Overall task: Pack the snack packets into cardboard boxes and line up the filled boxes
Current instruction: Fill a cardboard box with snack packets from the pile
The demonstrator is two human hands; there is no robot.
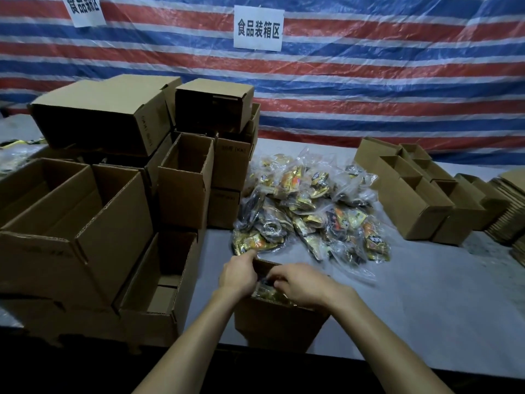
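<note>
A small open cardboard box (279,322) stands at the table's near edge with snack packets (270,292) inside it. My left hand (238,275) rests on the box's left rim, its fingers curled at the far-left corner. My right hand (302,284) reaches over the opening and presses on the packets inside. Just beyond the box lies a heap of clear bags of snack packets (309,211) in the middle of the table.
Open and closed cardboard boxes (93,211) are stacked on the left. A row of small open boxes (420,200) and a pile of flat cardboard (511,211) lie on the right. A striped tarp (369,81) with paper signs hangs behind the grey table (412,308).
</note>
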